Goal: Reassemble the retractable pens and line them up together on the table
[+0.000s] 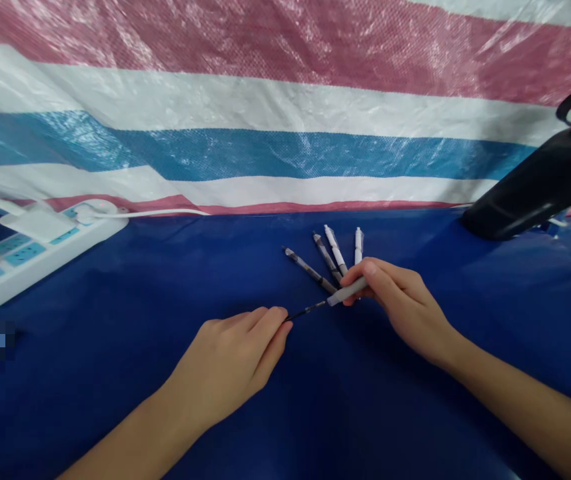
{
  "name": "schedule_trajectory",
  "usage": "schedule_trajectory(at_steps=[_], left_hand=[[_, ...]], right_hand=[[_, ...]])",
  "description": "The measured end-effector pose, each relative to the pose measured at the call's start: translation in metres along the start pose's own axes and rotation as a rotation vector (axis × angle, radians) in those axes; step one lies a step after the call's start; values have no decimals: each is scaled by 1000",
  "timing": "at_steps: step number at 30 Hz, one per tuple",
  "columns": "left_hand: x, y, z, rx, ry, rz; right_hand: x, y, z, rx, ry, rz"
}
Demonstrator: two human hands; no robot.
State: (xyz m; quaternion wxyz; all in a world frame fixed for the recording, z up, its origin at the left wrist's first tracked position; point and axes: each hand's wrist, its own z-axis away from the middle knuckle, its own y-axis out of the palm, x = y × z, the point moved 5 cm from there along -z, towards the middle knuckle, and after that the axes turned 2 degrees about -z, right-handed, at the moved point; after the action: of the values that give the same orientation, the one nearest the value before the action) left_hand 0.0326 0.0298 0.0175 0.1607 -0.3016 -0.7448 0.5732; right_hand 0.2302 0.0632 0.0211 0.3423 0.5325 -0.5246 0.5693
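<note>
Between finger and thumb, my left hand (245, 350) pinches a thin dark pen refill (306, 310). The tip of the refill points at the end of a grey pen barrel (349, 291), and whether it enters the barrel I cannot tell. My right hand (400, 300) grips that barrel, with fingers closed round its far end. Just behind lie several pens fanned out: a dark patterned pen (310, 269), a second dark one (326, 256), a white pen (335, 247) and another white one (359, 245), their near ends partly hidden by my right hand.
A white power strip (55, 257) with plugs and a white cable (165, 213) lies at the left. At the back right a black bottle (535, 180) appears tilted. A striped plastic sheet (285, 107) hangs behind the blue table (140, 287).
</note>
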Motion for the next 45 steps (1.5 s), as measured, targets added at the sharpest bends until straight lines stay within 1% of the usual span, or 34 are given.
schedule_trajectory(at_steps=[6, 13, 21, 27, 34, 41, 45], left_hand=[[-2, -1, 0, -8, 3, -11], [-2, 0, 0, -8, 11, -20], [-1, 1, 1, 9, 6, -17], [-3, 0, 1, -2, 18, -22], [-3, 2, 1, -9, 22, -21], [-4, 1, 1, -3, 12, 18], [-6, 2, 1, -26, 34, 39]], right_hand=[[-2, -2, -2, -41, 0, -21], [-4, 2, -2, 18, 41, -117], [-6, 1, -3, 10, 59, -138], [-6, 7, -1, 126, 87, -106], [-5, 9, 0, 172, 87, -92], [2, 16, 1, 282, 16, 35], [6, 21, 4, 309, -77, 164]])
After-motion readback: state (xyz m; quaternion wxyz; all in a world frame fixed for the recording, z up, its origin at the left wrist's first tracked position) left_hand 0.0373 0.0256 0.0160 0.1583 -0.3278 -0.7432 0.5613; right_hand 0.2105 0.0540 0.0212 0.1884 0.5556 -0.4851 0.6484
